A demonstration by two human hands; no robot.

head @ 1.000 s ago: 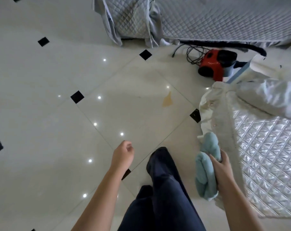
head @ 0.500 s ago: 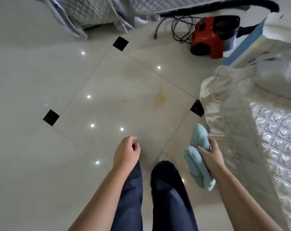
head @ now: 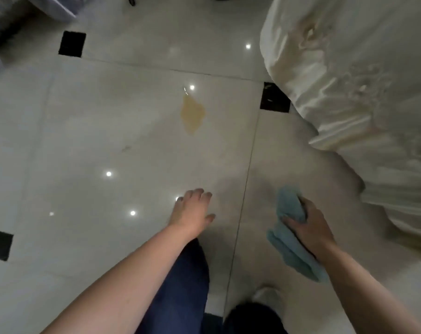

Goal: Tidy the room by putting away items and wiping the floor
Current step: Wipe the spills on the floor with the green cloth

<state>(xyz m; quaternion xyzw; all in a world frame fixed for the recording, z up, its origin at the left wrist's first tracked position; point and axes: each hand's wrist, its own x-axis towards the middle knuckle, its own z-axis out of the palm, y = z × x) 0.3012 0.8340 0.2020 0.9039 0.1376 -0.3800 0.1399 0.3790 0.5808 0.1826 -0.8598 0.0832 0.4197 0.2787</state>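
Note:
A yellowish spill (head: 192,114) lies on the glossy cream tiled floor (head: 108,131) ahead of me. My right hand (head: 309,225) grips a folded light-blue cloth (head: 289,227) low over the floor, to the right of the spill and nearer to me. My left hand (head: 192,212) reaches forward with fingers spread and relaxed, holding nothing, hovering over the tile below the spill. My dark blue trouser legs (head: 180,290) show at the bottom.
A cream satin bed cover (head: 354,92) hangs down on the right, close to my right hand. Black square tile insets (head: 274,97) dot the floor. Grey quilted fabric (head: 23,10) sits at the top left corner.
I have leaned closer to the floor, so the spill looks larger and the red appliance has left the view. My left hand has opened and reached forward; the right hand lowered the cloth.

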